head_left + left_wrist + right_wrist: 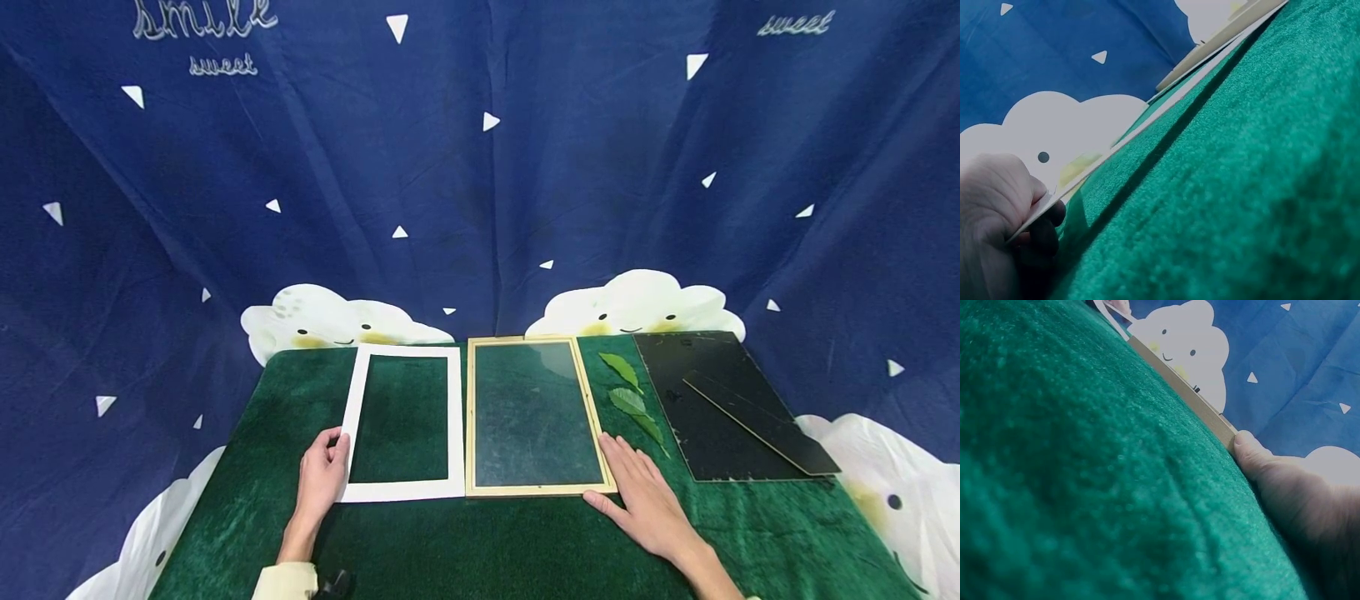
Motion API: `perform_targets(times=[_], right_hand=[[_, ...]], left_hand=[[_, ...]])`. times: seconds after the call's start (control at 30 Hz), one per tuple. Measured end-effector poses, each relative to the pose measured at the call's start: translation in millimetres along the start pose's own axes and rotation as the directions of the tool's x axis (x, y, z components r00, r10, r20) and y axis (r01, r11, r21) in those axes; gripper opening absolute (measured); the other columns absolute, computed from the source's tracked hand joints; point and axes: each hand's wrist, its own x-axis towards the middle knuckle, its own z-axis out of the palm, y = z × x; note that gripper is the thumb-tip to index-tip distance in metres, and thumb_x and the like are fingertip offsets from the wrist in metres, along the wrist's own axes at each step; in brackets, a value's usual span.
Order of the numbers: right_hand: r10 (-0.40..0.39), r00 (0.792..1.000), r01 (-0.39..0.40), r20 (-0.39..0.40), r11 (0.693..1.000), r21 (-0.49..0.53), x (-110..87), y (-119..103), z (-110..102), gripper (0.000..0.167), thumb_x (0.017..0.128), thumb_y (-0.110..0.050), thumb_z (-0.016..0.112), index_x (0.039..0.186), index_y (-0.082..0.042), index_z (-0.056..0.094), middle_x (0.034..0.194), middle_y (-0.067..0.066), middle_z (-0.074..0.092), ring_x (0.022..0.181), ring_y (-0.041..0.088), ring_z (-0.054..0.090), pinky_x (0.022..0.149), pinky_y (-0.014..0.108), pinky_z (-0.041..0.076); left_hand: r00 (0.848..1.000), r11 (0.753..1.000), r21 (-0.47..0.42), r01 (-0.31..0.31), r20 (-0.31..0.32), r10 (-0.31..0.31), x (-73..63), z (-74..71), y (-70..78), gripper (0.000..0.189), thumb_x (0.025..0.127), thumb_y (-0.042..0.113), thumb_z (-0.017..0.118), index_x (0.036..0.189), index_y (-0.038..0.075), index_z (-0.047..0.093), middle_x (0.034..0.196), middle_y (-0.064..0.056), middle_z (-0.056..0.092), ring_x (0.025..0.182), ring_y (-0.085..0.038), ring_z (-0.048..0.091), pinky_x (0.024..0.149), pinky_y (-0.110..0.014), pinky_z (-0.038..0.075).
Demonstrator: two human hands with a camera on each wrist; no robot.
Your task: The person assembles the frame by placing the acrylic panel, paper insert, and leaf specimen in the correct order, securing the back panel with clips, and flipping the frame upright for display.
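Observation:
My left hand [324, 471] pinches the left edge of a white picture mat [454, 417], thumb on top and fingertips beneath. In the left wrist view, that edge of the mat [1116, 147] is raised off the green cloth, with a shadow below. Directly to its right lies a light wooden picture frame [542, 490], with a clear pane [532, 417] inside its border. My right hand [641, 500] rests at the frame's near right corner, fingers extended along the right side. Its thumb touches the near edge, as the right wrist view also shows on the frame [1182, 390].
Green leaves [628, 402] lie on the cloth to the right of the frame. Farther right is a black backing board [697, 417] with a stand leg lying diagonally across it. Green velvety cloth [495, 550] covers the table, and a blue curtain [450, 167] hangs behind.

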Motion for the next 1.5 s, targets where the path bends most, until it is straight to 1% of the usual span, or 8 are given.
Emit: perform_targets(times=[0.2, 0.4, 0.63, 0.9, 1.03, 1.17, 1.3, 1.5], right_hand=[[-0.028, 0.999, 0.027, -0.043, 1.0, -0.014, -1.4, -0.7, 1.1, 0.094, 0.098, -0.064, 0.06, 0.166, -0.011, 0.026, 0.168, 0.015, 0.033, 0.155, 0.039, 0.029, 0.119, 0.059, 0.02], [-0.007, 1.0, 0.007, -0.012, 1.0, -0.016, -0.6, -0.5, 0.8, 0.095, 0.098, -0.068, 0.057, 0.168, -0.014, 0.022, 0.17, 0.013, 0.03, 0.157, 0.036, 0.025, 0.121, 0.058, 0.019], [-0.028, 0.999, 0.027, -0.045, 1.0, -0.015, 0.1, -1.4, 0.8, 0.093, 0.098, -0.064, 0.06, 0.167, -0.012, 0.025, 0.168, 0.016, 0.034, 0.155, 0.038, 0.029, 0.12, 0.06, 0.02], [0.002, 1.0, -0.002, 0.007, 1.0, -0.011, 0.9, 1.4, 0.4, 0.095, 0.098, -0.068, 0.057, 0.168, -0.015, 0.02, 0.171, 0.013, 0.029, 0.158, 0.035, 0.023, 0.122, 0.058, 0.017], [0.001, 1.0, -0.001, 0.005, 1.0, -0.012, 0.7, 1.6, 0.9, 0.095, 0.098, -0.067, 0.057, 0.168, -0.015, 0.02, 0.17, 0.012, 0.03, 0.158, 0.035, 0.024, 0.121, 0.059, 0.018], [0.0, 1.0, 0.0, 0.001, 1.0, -0.02, 0.0, 0.7, 0.7, 0.096, 0.098, -0.068, 0.058, 0.168, -0.014, 0.021, 0.17, 0.013, 0.031, 0.157, 0.035, 0.025, 0.121, 0.059, 0.018], [-0.001, 1.0, 0.001, 0.004, 1.0, -0.021, -0.8, -0.1, 0.6, 0.096, 0.097, -0.068, 0.057, 0.168, -0.014, 0.022, 0.17, 0.013, 0.031, 0.157, 0.035, 0.025, 0.121, 0.059, 0.018], [0.0, 1.0, 0.0, 0.0, 1.0, -0.018, 0.1, -0.7, -0.6, 0.096, 0.098, -0.068, 0.057, 0.168, -0.013, 0.022, 0.17, 0.012, 0.031, 0.157, 0.035, 0.025, 0.121, 0.058, 0.018]], left_hand=[[1.0, 1.0, -0.002, 0.01, 0.007, -0.01, 0.2, -0.6, 0.9, 0.032, 0.11, 0.018, 0.053, 0.131, -0.006, 0.06, 0.068, -0.007, 0.064, 0.058, -0.017, 0.059, 0.054, -0.027, 0.044], [1.0, 1.0, 0.003, 0.008, 0.008, -0.008, -0.7, -2.5, 2.4, 0.034, 0.111, 0.021, 0.053, 0.131, -0.005, 0.06, 0.068, -0.006, 0.058, 0.059, -0.018, 0.052, 0.053, -0.028, 0.04], [1.0, 1.0, 0.007, -0.017, -0.012, 0.018, 0.2, -2.3, 3.3, 0.033, 0.112, 0.019, 0.049, 0.128, -0.007, 0.061, 0.065, -0.004, 0.055, 0.057, -0.015, 0.047, 0.052, -0.028, 0.037], [1.0, 0.999, -0.036, 0.009, -0.002, -0.009, -0.7, -2.5, 4.2, 0.029, 0.11, 0.017, 0.053, 0.127, -0.004, 0.063, 0.066, -0.003, 0.058, 0.057, -0.014, 0.049, 0.053, -0.027, 0.04], [1.0, 0.998, -0.056, 0.015, 0.017, -0.014, -0.9, -3.7, 3.3, 0.03, 0.11, 0.017, 0.052, 0.13, -0.003, 0.061, 0.068, -0.005, 0.059, 0.058, -0.016, 0.051, 0.053, -0.027, 0.041], [0.999, 0.997, -0.073, 0.019, 0.031, -0.017, -1.4, -5.2, 3.3, 0.03, 0.111, 0.016, 0.052, 0.131, -0.004, 0.06, 0.067, -0.006, 0.06, 0.056, -0.015, 0.051, 0.051, -0.027, 0.04], [0.999, 0.995, -0.088, 0.038, 0.041, -0.034, -1.7, -6.5, 3.8, 0.03, 0.111, 0.017, 0.05, 0.132, -0.003, 0.059, 0.069, -0.01, 0.062, 0.056, -0.015, 0.052, 0.051, -0.027, 0.04], [0.997, 0.987, -0.146, 0.065, 0.056, -0.057, 0.3, -8.6, 3.7, 0.033, 0.112, 0.02, 0.049, 0.135, -0.002, 0.058, 0.08, -0.019, 0.071, 0.062, -0.017, 0.061, 0.055, -0.027, 0.047]])
